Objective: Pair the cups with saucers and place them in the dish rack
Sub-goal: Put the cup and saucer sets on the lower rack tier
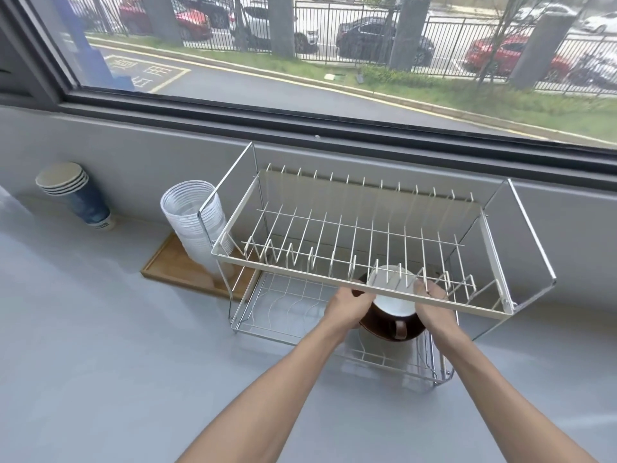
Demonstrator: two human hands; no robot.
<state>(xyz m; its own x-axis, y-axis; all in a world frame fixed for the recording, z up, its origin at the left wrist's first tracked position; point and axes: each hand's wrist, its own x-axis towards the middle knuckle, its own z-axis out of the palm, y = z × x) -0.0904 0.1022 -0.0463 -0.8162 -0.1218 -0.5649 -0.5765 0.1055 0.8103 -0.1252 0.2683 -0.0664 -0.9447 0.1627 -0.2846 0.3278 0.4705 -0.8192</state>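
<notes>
Both hands, left (347, 305) and right (434, 307), grip a brown saucer (377, 324) carrying a cup (395, 295), under the rack's (367, 265) upper tier.

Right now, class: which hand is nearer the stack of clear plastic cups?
Left. The left hand is rightward of the clear plastic cups; the right hand lies farther right.

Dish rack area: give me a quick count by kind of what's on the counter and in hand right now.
Dish rack: 1
Cup, brown outside, white inside: 1
Brown saucer under it: 1
Stack of clear plastic cups: 1
Stack of paper cups: 1
Wooden tray: 1
Total: 6
Left hand and right hand hold the pair together.
</notes>
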